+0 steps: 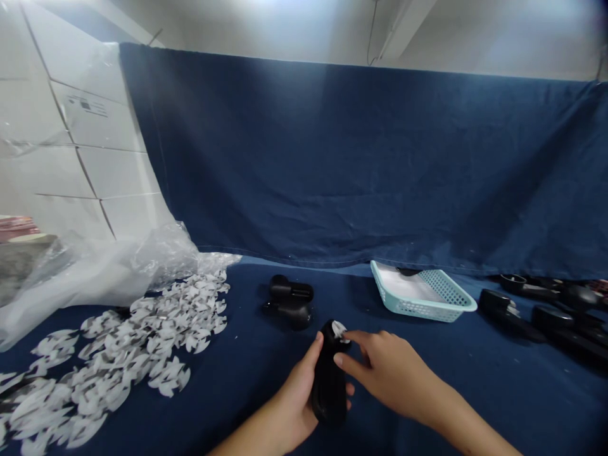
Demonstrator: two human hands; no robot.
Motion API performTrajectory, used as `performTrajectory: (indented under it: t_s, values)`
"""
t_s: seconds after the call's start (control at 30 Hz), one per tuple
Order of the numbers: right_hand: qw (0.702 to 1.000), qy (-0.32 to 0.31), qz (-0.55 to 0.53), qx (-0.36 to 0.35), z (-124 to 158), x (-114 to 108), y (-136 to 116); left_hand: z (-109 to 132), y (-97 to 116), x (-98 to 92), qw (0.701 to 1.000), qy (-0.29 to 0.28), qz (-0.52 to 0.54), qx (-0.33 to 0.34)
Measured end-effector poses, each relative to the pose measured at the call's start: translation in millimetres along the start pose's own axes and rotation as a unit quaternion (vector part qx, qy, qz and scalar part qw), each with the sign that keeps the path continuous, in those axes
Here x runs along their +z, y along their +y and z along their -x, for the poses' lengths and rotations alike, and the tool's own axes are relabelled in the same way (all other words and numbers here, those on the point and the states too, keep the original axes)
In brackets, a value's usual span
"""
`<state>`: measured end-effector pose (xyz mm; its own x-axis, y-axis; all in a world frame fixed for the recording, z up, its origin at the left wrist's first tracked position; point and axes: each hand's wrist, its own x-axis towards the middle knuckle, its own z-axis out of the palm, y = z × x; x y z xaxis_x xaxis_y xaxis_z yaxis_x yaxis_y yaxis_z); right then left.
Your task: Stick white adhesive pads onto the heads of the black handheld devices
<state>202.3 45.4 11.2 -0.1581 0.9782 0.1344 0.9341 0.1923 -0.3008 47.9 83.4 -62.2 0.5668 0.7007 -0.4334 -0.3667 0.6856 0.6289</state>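
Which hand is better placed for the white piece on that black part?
Right, probably: the right hand has its fingertips at the white piece, while the left hand is wrapped around the black part, holding it.

Bright overhead light glares off the far ceiling [266, 25] and streaks the blue cloth [304, 158] pale; shadows stay soft, and wide-lens distortion bows the edges.
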Motion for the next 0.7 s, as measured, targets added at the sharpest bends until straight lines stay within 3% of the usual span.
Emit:
performTrajectory:
  t_s: [0.7]
  values:
    - [0.999, -0.013, -0.038, -0.031, 0.9, 4.7, -3.0, -0.9, -2.1, -1.9, 1.000, 0.005, 0.015, 0.014]
